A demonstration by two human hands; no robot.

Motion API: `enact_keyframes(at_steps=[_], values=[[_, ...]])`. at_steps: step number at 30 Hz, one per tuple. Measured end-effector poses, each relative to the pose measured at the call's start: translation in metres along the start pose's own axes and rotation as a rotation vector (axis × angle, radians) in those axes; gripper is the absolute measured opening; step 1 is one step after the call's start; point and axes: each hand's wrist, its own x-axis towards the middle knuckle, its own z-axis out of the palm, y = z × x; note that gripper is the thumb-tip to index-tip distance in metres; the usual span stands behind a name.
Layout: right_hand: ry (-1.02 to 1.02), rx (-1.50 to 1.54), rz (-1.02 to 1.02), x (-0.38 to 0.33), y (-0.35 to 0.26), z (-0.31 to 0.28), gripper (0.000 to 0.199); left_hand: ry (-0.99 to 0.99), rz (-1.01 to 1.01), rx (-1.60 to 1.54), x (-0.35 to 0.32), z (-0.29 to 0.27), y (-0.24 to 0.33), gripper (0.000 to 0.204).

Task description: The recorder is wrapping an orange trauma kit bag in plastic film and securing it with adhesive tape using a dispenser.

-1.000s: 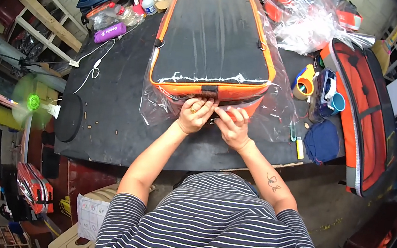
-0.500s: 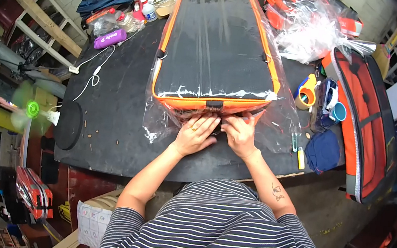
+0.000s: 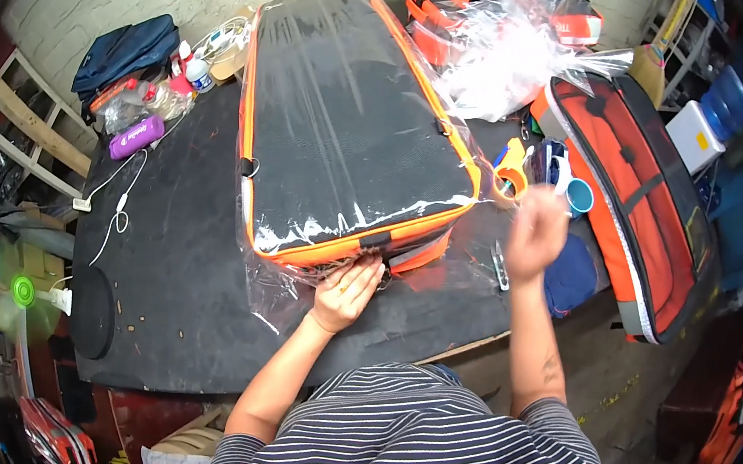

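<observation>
A large black bag (image 3: 356, 128) with orange piping lies on the table, wrapped in clear plastic film (image 3: 265, 302). Against its near end, just below a black tab (image 3: 376, 240), my left hand (image 3: 347, 294) presses the film with fingers stretched out. My right hand (image 3: 538, 232) is raised off to the right of the bag, smeared by motion, so its fingers and anything in them do not show clearly. Closest to it are an orange, yellow and blue tape dispenser (image 3: 509, 182), a light-blue ring (image 3: 580, 197) and a dark blue cloth item (image 3: 571, 280).
On the right stands an open orange and black bag (image 3: 622, 193). Crumpled clear plastic (image 3: 493, 71) covers another orange bag at the back. A purple case (image 3: 136, 137), bottles (image 3: 196, 71) and a white cable (image 3: 120, 218) lie at left, beyond a green fan (image 3: 23, 292).
My right hand has left the bag's near end and swung right, toward the tape dispenser. My left hand stays at the bag. The whole view has shifted and tilted.
</observation>
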Motion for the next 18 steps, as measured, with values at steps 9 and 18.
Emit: enact_keyframes(at_steps=[9, 18], values=[[-1.093, -0.836, 0.942, -0.015, 0.198, 0.074, 0.088, -0.003, -0.095, 0.026, 0.0, 0.0, 0.012, 0.028], [-0.621, -0.488, 0.978, -0.023, 0.233, 0.034, 0.046, 0.01, -0.086, -0.071, 0.008, 0.003, 0.017, 0.028]])
